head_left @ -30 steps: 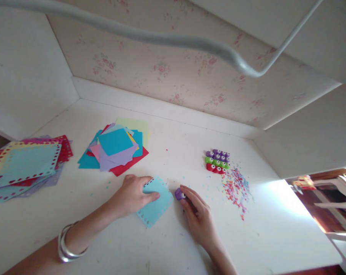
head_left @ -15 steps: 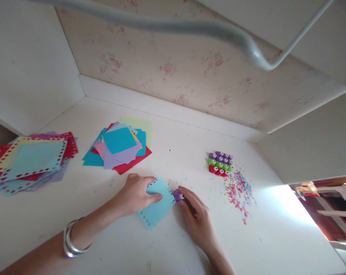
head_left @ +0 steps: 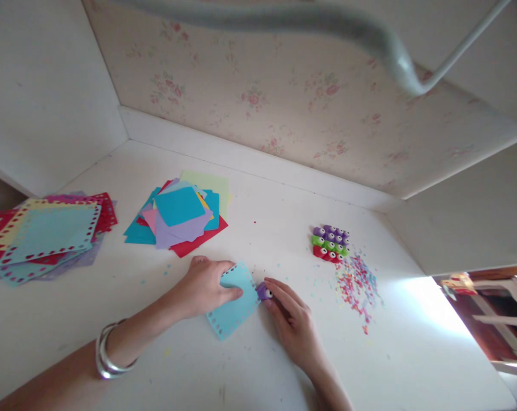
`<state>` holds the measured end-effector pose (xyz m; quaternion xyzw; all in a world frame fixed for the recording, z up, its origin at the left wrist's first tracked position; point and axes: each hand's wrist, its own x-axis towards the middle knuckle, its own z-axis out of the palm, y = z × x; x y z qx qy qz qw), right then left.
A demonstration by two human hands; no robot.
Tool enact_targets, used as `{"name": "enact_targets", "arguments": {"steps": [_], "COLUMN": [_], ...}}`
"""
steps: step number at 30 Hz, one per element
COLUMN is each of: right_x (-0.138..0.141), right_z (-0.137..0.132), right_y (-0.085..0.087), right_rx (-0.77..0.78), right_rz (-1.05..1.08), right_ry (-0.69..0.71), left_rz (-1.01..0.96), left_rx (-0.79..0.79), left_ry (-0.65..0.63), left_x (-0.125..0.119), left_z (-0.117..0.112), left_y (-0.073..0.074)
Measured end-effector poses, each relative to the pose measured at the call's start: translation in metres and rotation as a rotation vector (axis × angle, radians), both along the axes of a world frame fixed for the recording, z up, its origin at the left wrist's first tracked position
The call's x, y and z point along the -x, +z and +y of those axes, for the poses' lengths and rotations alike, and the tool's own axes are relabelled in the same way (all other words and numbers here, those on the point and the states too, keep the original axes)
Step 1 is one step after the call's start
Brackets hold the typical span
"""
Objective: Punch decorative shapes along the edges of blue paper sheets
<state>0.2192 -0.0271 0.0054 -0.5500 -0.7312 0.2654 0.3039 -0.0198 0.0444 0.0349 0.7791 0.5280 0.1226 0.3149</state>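
Note:
A light blue sheet of paper (head_left: 231, 311) with punched holes along its edges lies at a slant in front of me. My left hand (head_left: 209, 288) grips its upper left side, thumb on top and fingers underneath. At the right edge of the paper, a small purple paper punch (head_left: 264, 291) with a white eye sits over the border. My right hand (head_left: 293, 325) holds that punch between thumb and fingers. Parts of the punch are hidden by the fingers.
A pile of coloured paper (head_left: 181, 205) lies behind my left hand. Hole-edged sheets (head_left: 56, 228) are stacked at far left. Several purple, green and red punches (head_left: 331, 244) stand in rows at right, beside scattered confetti (head_left: 356, 288). A white table (head_left: 189, 365) carries everything; floral wallpaper (head_left: 249, 97) rises behind.
The purple punch has shifted slightly left and up against the paper's right edge, along with my right hand. The left hand keeps its hold. The camera view has tilted a little.

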Motion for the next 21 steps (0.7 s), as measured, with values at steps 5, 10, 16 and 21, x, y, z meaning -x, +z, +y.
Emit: {"name": "enact_targets", "arguments": {"steps": [5, 10, 16, 21], "right_x": [0.001, 0.003, 0.005, 0.002], "right_z": [0.000, 0.001, 0.010, 0.020], "right_y": [-0.001, 0.004, 0.025, 0.036], "right_rx": [-0.014, -0.006, 0.096, 0.253], "right_rz": [-0.022, -0.040, 0.009, 0.031], "right_ry": [0.007, 0.028, 0.085, 0.102], "left_rz": [0.029, -0.015, -0.019, 0.115], "left_rx": [0.037, -0.051, -0.446, -0.577], "left_ry": [0.014, -0.030, -0.101, -0.078], "left_x": [-0.001, -0.005, -0.007, -0.010], "left_z": [-0.001, -0.005, -0.012, -0.028], "left_y": [0.001, -0.010, -0.018, -0.009]}}
